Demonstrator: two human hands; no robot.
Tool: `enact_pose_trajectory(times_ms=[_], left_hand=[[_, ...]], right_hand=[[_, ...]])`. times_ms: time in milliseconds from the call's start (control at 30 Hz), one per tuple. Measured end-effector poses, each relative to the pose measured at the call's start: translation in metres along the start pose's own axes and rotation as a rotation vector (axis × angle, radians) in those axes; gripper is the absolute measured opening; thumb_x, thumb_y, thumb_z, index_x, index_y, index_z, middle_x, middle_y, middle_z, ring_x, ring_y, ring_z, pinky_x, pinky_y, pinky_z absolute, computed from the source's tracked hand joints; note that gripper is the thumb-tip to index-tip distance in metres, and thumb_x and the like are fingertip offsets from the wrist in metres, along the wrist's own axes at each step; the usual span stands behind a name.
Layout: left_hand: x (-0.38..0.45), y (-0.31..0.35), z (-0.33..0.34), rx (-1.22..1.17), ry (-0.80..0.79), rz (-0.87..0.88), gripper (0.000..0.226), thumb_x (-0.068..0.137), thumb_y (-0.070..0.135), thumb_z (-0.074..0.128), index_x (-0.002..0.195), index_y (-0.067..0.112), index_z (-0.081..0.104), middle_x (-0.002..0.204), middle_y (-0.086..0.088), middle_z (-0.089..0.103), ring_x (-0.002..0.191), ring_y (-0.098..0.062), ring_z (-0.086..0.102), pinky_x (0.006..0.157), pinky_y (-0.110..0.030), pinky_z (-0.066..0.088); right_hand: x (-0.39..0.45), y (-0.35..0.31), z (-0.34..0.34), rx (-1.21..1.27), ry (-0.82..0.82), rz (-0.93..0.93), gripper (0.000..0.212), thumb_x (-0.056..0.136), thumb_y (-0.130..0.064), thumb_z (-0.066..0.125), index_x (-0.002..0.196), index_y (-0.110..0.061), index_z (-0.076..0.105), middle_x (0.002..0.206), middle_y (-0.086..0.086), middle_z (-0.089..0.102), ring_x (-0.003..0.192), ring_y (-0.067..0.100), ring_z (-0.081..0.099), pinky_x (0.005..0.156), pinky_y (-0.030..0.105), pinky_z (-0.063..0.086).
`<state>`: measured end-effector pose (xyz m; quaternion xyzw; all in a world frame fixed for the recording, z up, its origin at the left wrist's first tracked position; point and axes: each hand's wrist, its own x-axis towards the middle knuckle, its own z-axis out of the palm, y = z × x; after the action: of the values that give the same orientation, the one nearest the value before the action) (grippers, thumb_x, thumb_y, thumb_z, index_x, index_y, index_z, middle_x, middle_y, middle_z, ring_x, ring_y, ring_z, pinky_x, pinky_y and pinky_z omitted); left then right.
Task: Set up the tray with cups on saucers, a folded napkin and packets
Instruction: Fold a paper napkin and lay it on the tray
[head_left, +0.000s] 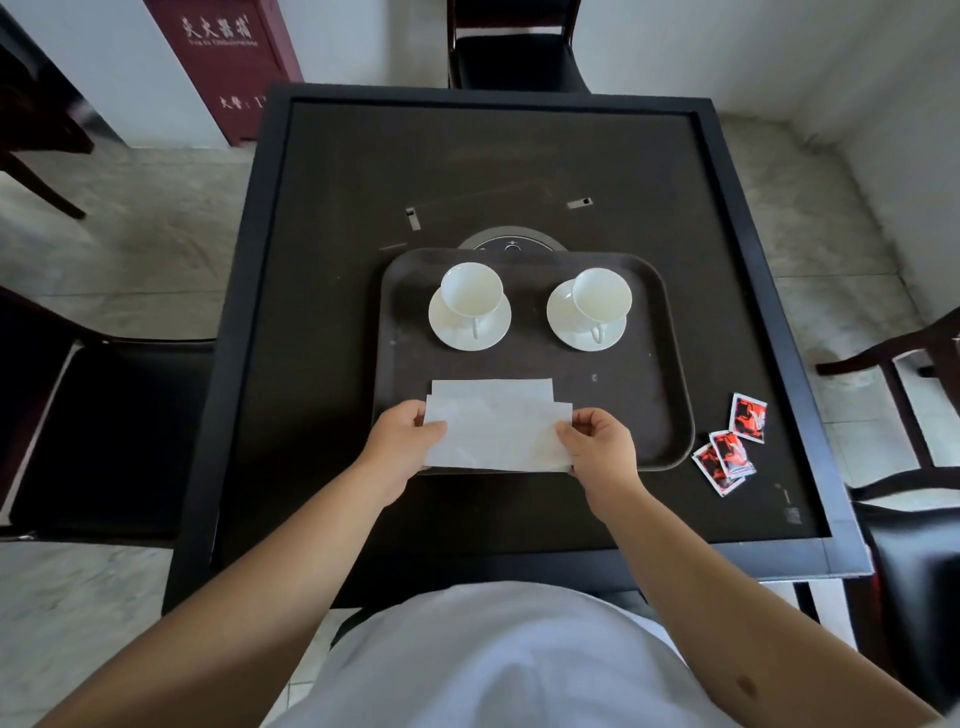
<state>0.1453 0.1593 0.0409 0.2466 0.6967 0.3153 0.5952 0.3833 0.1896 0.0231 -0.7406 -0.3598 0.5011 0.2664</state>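
Note:
A dark brown tray (654, 374) lies on the black table. Two white cups stand on white saucers at its far side: the left cup (471, 289) on its saucer (493, 332), the right cup (601, 294) on its saucer (561, 322). A white napkin (496, 423) lies partly folded over the tray's near edge. My left hand (402, 439) pinches its left edge and my right hand (600, 444) pinches its right edge. Three red packets (732, 447) lie on the table to the right of the tray.
The square black table (332, 322) has a raised rim and a round dark disc (511, 241) behind the tray. Dark chairs stand at the left (104, 426), far (514, 57) and right (904, 415) sides. A red cabinet (228, 57) leans by the wall.

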Motion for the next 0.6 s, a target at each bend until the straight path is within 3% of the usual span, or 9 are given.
enact_pose_trajectory(times_ms=[233,467,600], left_hand=[[0.011,-0.007,0.003,0.061,0.053,0.003,0.009,0.092,0.011,0.059,0.097,0.016,0.065,0.101,-0.005,0.07,0.094,-0.025,0.068,0.085,-0.052,0.056],[0.024,-0.011,0.007,0.237,0.149,0.021,0.006,0.09,0.016,0.059,0.088,0.02,0.063,0.09,-0.001,0.069,0.085,-0.021,0.065,0.07,-0.036,0.053],[0.031,-0.012,0.01,0.323,0.165,0.024,0.007,0.089,0.017,0.058,0.086,0.02,0.063,0.085,-0.001,0.067,0.077,-0.017,0.063,0.063,-0.029,0.048]], right_hand=[[0.012,-0.003,0.003,-0.098,0.018,-0.034,0.008,0.09,-0.023,0.067,0.084,-0.028,0.066,0.082,-0.009,0.069,0.079,0.013,0.066,0.069,0.035,0.06],[0.029,-0.01,0.006,-0.178,-0.021,-0.051,0.006,0.089,-0.023,0.065,0.084,-0.027,0.066,0.08,-0.01,0.069,0.076,0.011,0.064,0.063,0.022,0.048],[0.04,-0.01,0.006,-0.207,-0.054,-0.046,0.005,0.09,-0.023,0.064,0.086,-0.025,0.066,0.083,-0.007,0.069,0.078,0.013,0.064,0.065,0.025,0.051]])
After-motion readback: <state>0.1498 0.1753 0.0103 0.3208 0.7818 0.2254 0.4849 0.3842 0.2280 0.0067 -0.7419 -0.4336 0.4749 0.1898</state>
